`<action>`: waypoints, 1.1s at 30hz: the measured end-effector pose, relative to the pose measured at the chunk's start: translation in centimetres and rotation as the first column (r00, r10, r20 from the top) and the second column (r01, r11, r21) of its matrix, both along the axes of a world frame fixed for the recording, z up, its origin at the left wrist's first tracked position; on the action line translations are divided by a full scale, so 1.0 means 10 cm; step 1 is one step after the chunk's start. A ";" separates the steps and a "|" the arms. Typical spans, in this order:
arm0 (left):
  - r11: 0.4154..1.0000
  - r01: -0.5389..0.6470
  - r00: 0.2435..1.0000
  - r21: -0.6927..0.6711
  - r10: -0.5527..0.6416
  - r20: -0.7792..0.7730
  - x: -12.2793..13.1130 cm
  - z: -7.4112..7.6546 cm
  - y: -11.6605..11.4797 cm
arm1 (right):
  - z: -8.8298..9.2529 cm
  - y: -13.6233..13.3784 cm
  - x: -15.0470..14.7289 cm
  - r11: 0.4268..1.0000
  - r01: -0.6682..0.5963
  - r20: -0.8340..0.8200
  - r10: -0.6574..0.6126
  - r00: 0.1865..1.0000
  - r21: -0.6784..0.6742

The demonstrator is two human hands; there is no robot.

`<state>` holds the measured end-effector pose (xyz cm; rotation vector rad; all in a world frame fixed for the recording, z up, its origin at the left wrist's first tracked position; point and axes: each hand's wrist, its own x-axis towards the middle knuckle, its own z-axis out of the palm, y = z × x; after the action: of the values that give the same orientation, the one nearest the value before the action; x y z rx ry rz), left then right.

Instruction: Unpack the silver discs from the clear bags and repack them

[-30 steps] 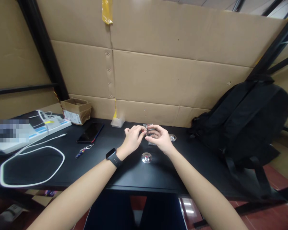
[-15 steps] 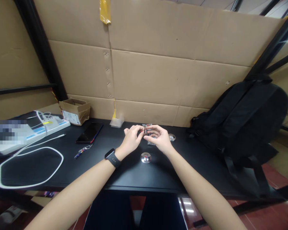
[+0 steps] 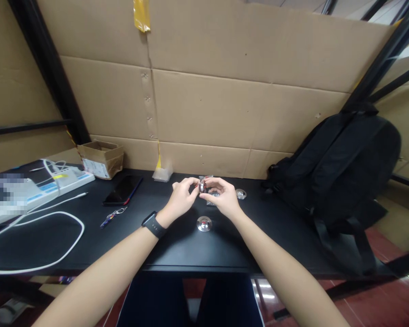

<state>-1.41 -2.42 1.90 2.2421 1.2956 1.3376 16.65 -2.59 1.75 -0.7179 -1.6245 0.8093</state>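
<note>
Your left hand [image 3: 181, 200] and right hand [image 3: 226, 200] pinch a round piece [image 3: 202, 186] between their fingers, likely to steady it.

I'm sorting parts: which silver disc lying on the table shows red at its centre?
The silver disc nearer the front edge of the table; the other disc, right of the right hand, shows no red.

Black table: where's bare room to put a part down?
Bare black table shows between the right forearm and backpack, and between the metal disc and near edge. Smaller patch: between key ring and watch. Crowded: left end, with power strip, white cable and phone; around the left hand and right hand, holding a round part.
</note>
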 end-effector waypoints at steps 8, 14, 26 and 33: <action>0.984 0.162 0.978 -0.067 -0.152 0.141 -0.01 -0.03 0.03 | -0.02 0.02 0.01 1.000 -0.001 -0.004 0.001 1.000 -0.016; 0.985 0.151 0.977 -0.082 -0.137 0.162 0.01 -0.06 0.05 | -0.01 0.00 0.00 0.999 -0.027 -0.046 0.025 0.999 -0.039; 0.982 0.173 0.970 -0.073 -0.157 0.189 0.03 -0.11 0.06 | -0.03 0.03 -0.02 0.999 0.018 -0.024 -0.019 1.000 -0.027; 0.877 0.441 0.806 -0.191 -0.292 0.515 0.08 -0.06 0.07 | 0.11 -0.01 0.12 0.972 0.025 0.213 -0.076 0.974 0.232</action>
<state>-0.64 -1.74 1.27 1.6931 0.7696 1.3133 17.84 -2.69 2.84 -0.6995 -1.8557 0.5074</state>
